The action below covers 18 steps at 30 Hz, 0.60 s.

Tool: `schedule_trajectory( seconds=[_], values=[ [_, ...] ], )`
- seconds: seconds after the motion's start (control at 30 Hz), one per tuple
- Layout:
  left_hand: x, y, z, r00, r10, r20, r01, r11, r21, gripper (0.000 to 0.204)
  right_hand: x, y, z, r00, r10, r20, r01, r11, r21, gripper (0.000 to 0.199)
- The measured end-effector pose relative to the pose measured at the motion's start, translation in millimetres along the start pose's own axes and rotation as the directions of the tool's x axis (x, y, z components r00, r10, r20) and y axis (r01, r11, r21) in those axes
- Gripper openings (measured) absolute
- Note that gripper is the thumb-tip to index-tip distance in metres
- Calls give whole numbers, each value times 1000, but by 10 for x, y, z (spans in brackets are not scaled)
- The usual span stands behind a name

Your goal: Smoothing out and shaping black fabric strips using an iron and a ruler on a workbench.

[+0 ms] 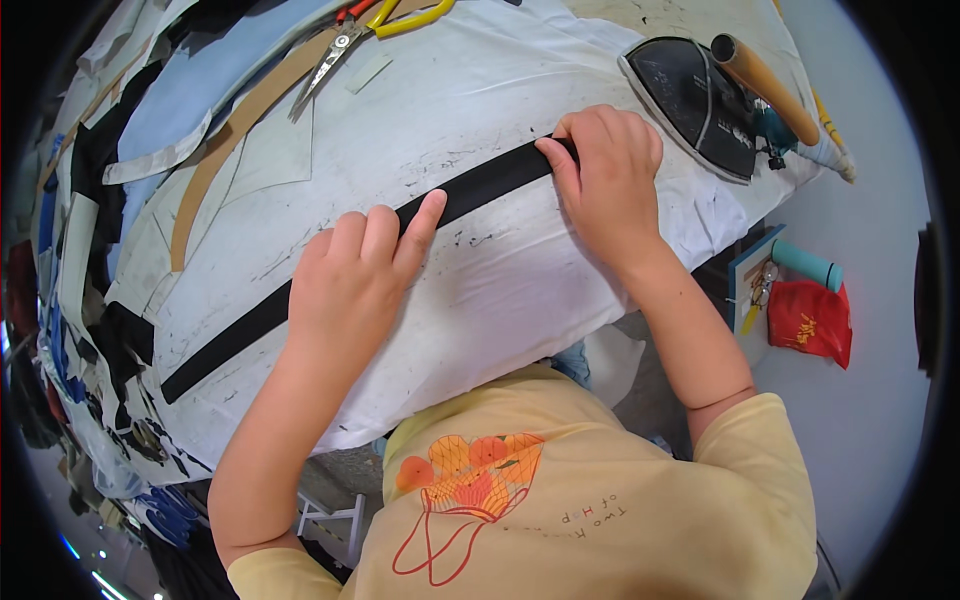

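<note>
Black strip [330,275] (flat, matte), hands pressing

Your left hand [350,285]: palm down, fingers together pointing to 1 o'clock | your right hand [605,180]: fingers curled, knuckles up, wrist bent toward 5 o'clock

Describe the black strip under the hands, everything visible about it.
The black strip is a long, narrow, flat band, seemingly fabric, matte and uniformly dark. It lies diagonally across the white padded cover, from lower left up toward the right, where its end disappears under the right hand. The left hand covers its middle, the index fingertip pressing on the strip. It looks smooth and unfolded where it shows. Nothing else touches it visibly.
</note>
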<state>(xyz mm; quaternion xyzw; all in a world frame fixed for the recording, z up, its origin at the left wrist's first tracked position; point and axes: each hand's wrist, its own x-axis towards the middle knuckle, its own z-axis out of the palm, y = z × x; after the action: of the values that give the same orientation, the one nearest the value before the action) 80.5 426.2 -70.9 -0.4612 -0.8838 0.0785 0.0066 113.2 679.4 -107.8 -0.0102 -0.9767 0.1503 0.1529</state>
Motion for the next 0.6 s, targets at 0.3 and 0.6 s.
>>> schedule_trajectory(
  seconds=[0.3, 0.6],
  values=[
    [52, 31, -17, 998, 31, -47, -29, 999, 43, 62, 49, 118, 11, 961, -210, -179, 223, 973, 56, 17],
    [93, 32, 32, 997, 71, -12, -69, 990, 124, 64, -53, 303, -229, 842, -540, 4, 540, 842, 0, 26]
  ],
)
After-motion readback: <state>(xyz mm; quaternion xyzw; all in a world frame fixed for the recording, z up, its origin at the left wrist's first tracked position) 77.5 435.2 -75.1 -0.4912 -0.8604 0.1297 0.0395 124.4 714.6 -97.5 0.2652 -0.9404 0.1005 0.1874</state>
